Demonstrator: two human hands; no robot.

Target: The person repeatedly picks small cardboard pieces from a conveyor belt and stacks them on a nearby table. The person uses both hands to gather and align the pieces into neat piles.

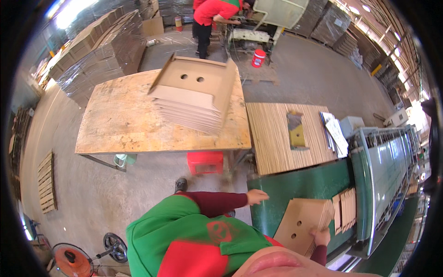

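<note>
My right hand [321, 237] grips the edge of a small stack of folded cardboard boxes [295, 224], brown with two round holes, at the green conveyor belt [304, 182]. My left hand [257, 197] reaches over the near left edge of the belt with its fingers stretched out and nothing in it. Beside the stack, more flat cardboard pieces [345, 211] lie on the belt close to the machine. A tall, neat pile of the same cardboard boxes [191, 87] rests on the wooden table [120, 115], away from both hands.
A striped wooden board [272, 134] next to the belt carries papers [337, 134] and a yellowish piece. The glass-covered machine [392, 171] borders the right. Under the table stands a red stool [205, 162]. A co-worker [217, 18] bends at equipment behind. A fan [71, 258] is at lower left.
</note>
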